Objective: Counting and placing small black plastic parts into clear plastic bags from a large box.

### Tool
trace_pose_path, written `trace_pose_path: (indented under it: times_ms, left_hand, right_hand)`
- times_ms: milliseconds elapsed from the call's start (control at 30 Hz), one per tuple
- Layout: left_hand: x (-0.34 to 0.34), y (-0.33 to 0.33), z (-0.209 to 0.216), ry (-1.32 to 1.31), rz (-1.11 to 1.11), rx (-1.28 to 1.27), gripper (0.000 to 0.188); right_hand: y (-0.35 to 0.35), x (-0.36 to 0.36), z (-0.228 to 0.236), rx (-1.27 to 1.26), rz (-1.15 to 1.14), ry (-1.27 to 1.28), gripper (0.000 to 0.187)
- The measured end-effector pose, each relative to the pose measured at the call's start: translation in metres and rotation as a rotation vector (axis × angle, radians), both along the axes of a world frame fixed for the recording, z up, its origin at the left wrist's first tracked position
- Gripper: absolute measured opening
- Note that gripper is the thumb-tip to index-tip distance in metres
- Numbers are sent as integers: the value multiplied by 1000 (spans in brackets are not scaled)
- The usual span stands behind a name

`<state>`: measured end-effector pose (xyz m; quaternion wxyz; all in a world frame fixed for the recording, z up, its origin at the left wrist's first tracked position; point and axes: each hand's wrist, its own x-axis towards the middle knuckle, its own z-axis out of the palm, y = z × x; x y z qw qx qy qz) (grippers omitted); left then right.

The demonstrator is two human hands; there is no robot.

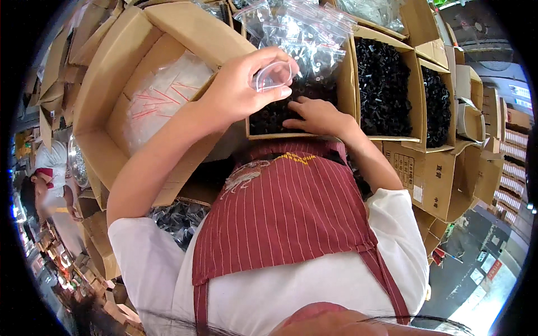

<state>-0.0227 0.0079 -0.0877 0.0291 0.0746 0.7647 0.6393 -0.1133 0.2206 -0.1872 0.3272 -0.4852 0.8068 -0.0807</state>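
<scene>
My left hand [244,81] is closed round a clear plastic cup [273,77], its round rim tilted toward me. The cup's inside looks see-through; I cannot make out anything in it. Below and to its right, my right hand [320,116] reaches into a cardboard box of small black parts [268,123]. Its fingers are apart and rest on the parts, with nothing visible between them. Clear zip bags [305,36] with small dark pieces inside lie heaped at the far end of that box.
On the left stands a large open carton [103,106] with clear zip bags with red strips [162,103]. To the right are two boxes of small black parts [384,89] [436,106]. Clear bags of dark pieces [178,221] sit low on the left. Another person [53,168] is at the far left.
</scene>
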Motion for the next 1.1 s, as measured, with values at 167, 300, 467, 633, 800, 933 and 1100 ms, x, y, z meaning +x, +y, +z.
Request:
trace_pose_path:
  times_ms: [167, 300, 467, 633, 800, 933, 1100]
  left_hand:
    - [4, -1, 5, -75, -6, 3, 25]
    - [3, 1, 3, -71, 25, 31, 23]
    - [2, 2, 2, -26, 78, 71, 22]
    - [1, 5, 5, 13, 151, 66, 23]
    - [0, 4, 5, -2, 147, 50, 24]
    - [0, 4, 6, -2, 127, 51, 26]
    - [0, 3, 4, -10, 119, 55, 26]
  right_hand:
    - [8, -6, 8, -123, -59, -99, 53]
    - [14, -11, 19, -324, -424, -227, 49]
    - [30, -16, 26, -443, -868, -1214, 60]
    - [27, -4, 30, -601, -891, -1737, 81]
    - [28, 1, 36, -648, -967, -1809, 76]
    - [30, 6, 36, -666, -896, -1697, 58]
    - [30, 5, 40, -624, -859, -1661, 51]
